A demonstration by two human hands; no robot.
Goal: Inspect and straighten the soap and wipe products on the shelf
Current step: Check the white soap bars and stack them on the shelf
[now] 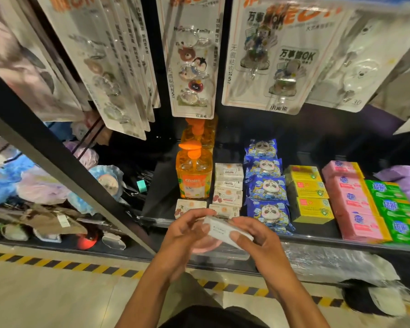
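A small white soap box (223, 229) is held in front of the shelf edge between both hands. My left hand (185, 233) grips its left end with curled fingers. My right hand (253, 240) pinches its right end, thumb on top. Behind them on the black shelf (317, 239) lie more white soap boxes (227, 185), an orange soap pump bottle (193, 176), blue panda wipe packs (266, 185), yellow soap boxes (309, 195), pink soap boxes (355, 204) and green soap boxes (395, 209).
Hanging hook blister cards (192, 62) crowd the space above the shelf. Bath sponges and pouches (40, 185) fill the bay to the left behind a black upright. A yellow-black hazard stripe (64, 265) runs along the floor. Wrapped goods (336, 261) sit on the lower level.
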